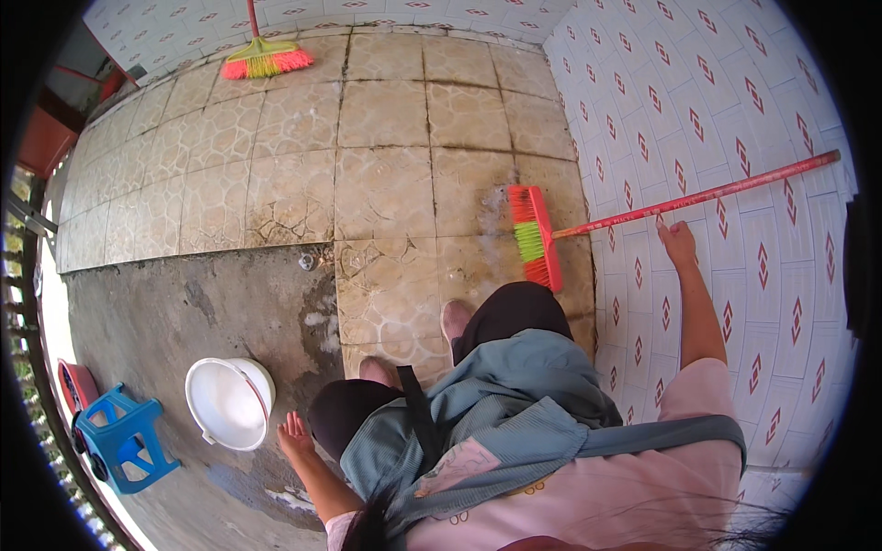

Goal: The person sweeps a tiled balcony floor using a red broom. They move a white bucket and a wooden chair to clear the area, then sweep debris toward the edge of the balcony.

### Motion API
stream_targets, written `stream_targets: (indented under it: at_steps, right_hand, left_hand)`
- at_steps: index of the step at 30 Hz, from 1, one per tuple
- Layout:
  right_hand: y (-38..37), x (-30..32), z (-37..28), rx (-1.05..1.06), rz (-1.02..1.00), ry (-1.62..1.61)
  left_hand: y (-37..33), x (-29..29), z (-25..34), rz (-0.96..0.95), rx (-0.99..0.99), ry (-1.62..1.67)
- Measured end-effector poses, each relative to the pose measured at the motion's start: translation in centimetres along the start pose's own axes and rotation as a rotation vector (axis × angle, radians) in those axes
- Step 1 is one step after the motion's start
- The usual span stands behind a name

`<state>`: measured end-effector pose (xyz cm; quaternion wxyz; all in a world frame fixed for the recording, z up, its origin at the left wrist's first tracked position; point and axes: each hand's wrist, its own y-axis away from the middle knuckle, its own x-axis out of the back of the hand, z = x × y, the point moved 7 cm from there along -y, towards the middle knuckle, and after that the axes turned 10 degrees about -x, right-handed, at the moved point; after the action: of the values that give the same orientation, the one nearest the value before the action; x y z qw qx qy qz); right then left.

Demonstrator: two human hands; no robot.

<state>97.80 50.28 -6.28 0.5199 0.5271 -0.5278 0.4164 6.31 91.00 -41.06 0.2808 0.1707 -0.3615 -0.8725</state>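
Broom [551, 237] at right on tiles [384, 188], bristles [530, 241] toward the left, red handle [717, 193] slanting rightward before the wall [735, 234]. Right hand [679, 245] at the handle, one finger extended, others partly curled; cannot tell whether touching. Left hand [295, 435] at near left, loosely spread, holding nothing, beside bucket [220, 404]. Stool [119, 409] farther left. Second broom [268, 61] at far left.

Grey concrete floor [156, 317] carries a white bucket [225, 406] and blue stool [118, 415]; tan tiles [381, 115], a yellow-pink broom [266, 59].
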Motion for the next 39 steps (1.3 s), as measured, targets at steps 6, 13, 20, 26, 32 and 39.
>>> stream_targets:
  at_steps: [6, 13, 20, 26, 32, 39]
  right_hand:
    - [-2.4, 0.6, -0.7, -0.078, -0.065, -0.95]
    - [0.3, -4.6, -8.7, 0.255, -0.448, -1.46]
    - [14.8, -4.8, -14.6, 0.564, -0.388, -1.099]
    - [25.0, -1.7, -12.1, 0.7, -0.383, -0.968]
    - [30.8, -1.3, -6.4, 0.787, -0.323, -0.934]
    - [35.2, -4.7, -7.8, 0.949, -0.319, -1.117]
  left_hand:
    - [6.0, -1.8, 3.2, -0.199, -0.122, -0.239]
    - [16.6, -7.8, 11.9, -0.416, -0.462, -0.33]
    - [34.8, -21.6, 15.4, -0.888, -0.829, -0.47]
    - [56.8, -31.5, 12.2, -1.511, -1.034, -0.449]
    - [70.1, -32.6, 5.4, -1.949, -0.864, -0.323]
    - [74.5, -32.9, 3.1, -2.032, -0.626, -0.16]
